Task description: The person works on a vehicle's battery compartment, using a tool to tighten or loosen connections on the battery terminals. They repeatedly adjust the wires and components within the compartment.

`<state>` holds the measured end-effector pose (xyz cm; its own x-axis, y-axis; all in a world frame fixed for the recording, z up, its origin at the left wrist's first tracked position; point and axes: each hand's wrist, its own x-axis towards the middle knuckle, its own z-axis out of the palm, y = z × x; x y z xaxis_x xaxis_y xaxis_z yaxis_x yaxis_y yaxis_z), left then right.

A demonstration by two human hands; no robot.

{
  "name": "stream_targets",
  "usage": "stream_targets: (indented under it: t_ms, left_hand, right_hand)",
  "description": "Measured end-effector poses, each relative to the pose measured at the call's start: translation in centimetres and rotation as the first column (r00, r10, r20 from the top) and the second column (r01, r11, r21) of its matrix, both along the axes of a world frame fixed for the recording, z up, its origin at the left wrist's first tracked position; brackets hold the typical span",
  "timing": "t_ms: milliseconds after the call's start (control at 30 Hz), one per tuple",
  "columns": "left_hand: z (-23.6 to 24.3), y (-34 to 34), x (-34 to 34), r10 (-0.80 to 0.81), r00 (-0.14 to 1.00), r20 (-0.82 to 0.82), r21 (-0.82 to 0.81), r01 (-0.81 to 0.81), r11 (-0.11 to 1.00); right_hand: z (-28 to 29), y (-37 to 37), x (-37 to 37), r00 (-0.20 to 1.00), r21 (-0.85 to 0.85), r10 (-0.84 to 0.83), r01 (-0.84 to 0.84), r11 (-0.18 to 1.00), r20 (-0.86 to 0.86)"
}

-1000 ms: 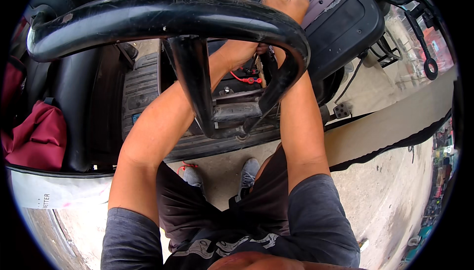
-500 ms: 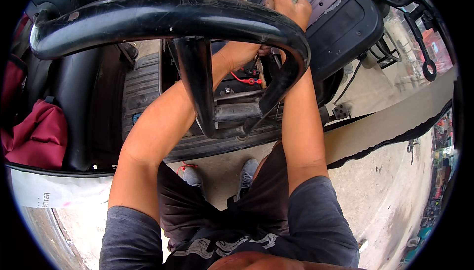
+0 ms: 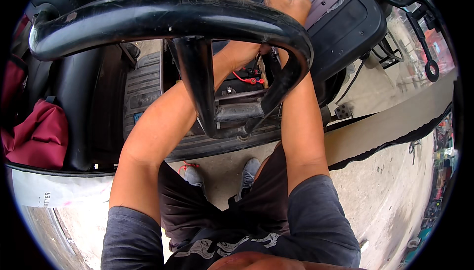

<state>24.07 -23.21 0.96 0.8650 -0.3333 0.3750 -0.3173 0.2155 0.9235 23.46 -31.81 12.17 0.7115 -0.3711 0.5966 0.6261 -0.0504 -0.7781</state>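
My right hand [image 3: 289, 5] is closed at the upper right, beyond the thick black tubular bar [image 3: 148, 18], with a silver metal piece showing at it, probably a tool end. My left hand [image 3: 236, 53] reaches behind the bar's upright; its curled fingers are partly hidden around something dark I cannot make out. Below them lies an open compartment [image 3: 163, 72] holding a red cable [image 3: 251, 81] with a red terminal. A dark panel with a grey insert [image 3: 345, 42] stands beside my right hand.
A black seat [image 3: 74, 112] and maroon cloth [image 3: 39, 136] are on the left. A ribbed footboard [image 3: 140, 92] crosses below. A pedal [image 3: 343, 111], a black bracket [image 3: 429, 47] and a beige zippered cover [image 3: 385, 126] are on the right. My shoes stand on concrete [image 3: 217, 186].
My right hand has shifted and turned slightly at the same spot over the last second, the silver piece moving with it. My left hand stays almost still.
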Motion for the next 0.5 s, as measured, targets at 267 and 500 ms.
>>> stream_targets:
  t_ms: [267, 500]
  left_hand:
    - [0.7, 0.0, -0.7, -0.04, 0.993, -0.109, -0.094, 0.029, 0.995]
    - [2.0, 0.0, -1.7, -0.159, 0.976, -0.15, -0.203, 0.127, 0.971]
  right_hand:
    - [0.3, 0.1, -0.5, 0.989, -0.078, -0.135, 0.14, 0.987, 0.062]
    - [-0.2, -0.4, -0.1, 0.995, 0.034, 0.096, -0.096, 0.995, -0.006]
